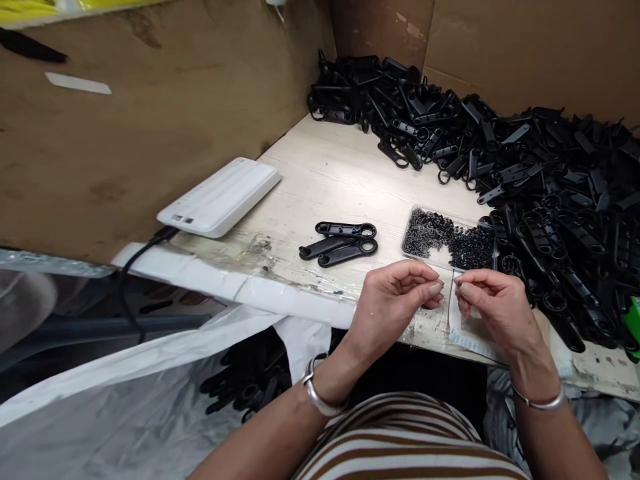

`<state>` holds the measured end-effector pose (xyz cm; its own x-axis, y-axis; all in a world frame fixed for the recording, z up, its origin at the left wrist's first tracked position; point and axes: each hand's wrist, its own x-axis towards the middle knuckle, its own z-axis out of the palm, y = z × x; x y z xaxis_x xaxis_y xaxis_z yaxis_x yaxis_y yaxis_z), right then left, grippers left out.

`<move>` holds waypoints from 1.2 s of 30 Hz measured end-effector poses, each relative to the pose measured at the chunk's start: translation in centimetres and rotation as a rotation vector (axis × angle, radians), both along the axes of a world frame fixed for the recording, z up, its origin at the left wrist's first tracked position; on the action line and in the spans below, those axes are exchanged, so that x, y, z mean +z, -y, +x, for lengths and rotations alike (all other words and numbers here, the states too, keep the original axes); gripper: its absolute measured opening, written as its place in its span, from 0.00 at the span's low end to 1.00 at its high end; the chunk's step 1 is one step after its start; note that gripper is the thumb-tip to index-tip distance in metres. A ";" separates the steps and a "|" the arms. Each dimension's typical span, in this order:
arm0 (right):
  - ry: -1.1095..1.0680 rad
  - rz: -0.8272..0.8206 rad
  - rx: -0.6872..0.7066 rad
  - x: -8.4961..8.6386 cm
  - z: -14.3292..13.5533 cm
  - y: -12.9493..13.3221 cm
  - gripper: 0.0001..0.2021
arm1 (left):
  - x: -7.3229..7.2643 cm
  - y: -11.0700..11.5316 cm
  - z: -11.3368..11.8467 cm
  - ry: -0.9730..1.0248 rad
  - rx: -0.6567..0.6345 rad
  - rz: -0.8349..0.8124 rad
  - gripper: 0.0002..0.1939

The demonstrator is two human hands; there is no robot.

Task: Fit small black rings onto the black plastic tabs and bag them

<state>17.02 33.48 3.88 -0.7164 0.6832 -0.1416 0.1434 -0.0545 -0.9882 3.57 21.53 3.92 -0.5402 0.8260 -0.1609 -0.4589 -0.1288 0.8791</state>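
Observation:
My left hand (395, 300) is closed in a pinch over the table's front edge; whatever lies between its fingertips is too small to name. Close to its right, my right hand (493, 303) is also pinched, with a tiny dark bit at its fingertips that I cannot identify. The two hands do not touch. Just beyond them sits a clear tray (440, 263) holding small metal pieces (425, 230) on the left and small black pieces (473, 247) on the right. Several black plastic arms with ring ends (345, 230) lie left of the tray.
A large pile of black plastic parts (520, 160) covers the back and right of the table (310, 167). On the left lies a white power bank (220, 197) with a black cable. Cardboard walls stand behind and left. Black parts lie in a plastic bag below.

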 end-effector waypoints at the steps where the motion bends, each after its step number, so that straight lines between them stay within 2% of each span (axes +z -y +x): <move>1: 0.012 0.052 -0.003 0.0 0.0 0.2 0.09 | -0.1 0.0 0.0 0.008 -0.004 0.008 0.09; 5: 0.018 0.383 0.001 0.5 -0.2 0.7 0.05 | -0.4 0.2 -0.2 0.018 -0.015 0.027 0.11; 9: -0.008 0.776 0.077 1.4 -0.4 1.2 0.01 | -0.6 0.4 -0.4 -0.011 -0.025 0.028 0.13; 12: -0.032 0.941 0.134 1.5 -0.4 1.3 0.03 | -0.6 0.6 -0.5 -0.025 -0.030 0.030 0.14; 19: -0.030 1.075 0.228 1.7 -0.4 1.5 0.05 | -0.8 0.6 -0.7 -0.024 -0.042 0.040 0.11; 30: 0.006 1.232 0.295 2.2 -0.1 1.7 0.06 | -0.9 0.8 -0.6 -0.202 -0.066 0.009 0.11; 36: 0.041 1.295 0.311 2.0 0.1 1.6 0.06 | -0.8 0.8 -0.5 -0.198 -0.067 -0.015 0.06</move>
<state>17.14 31.85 5.87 -0.8769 0.1503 0.4566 0.0093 0.9550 -0.2965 3.05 20.71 3.17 -0.5062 0.8596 -0.0698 -0.2844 -0.0900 0.9545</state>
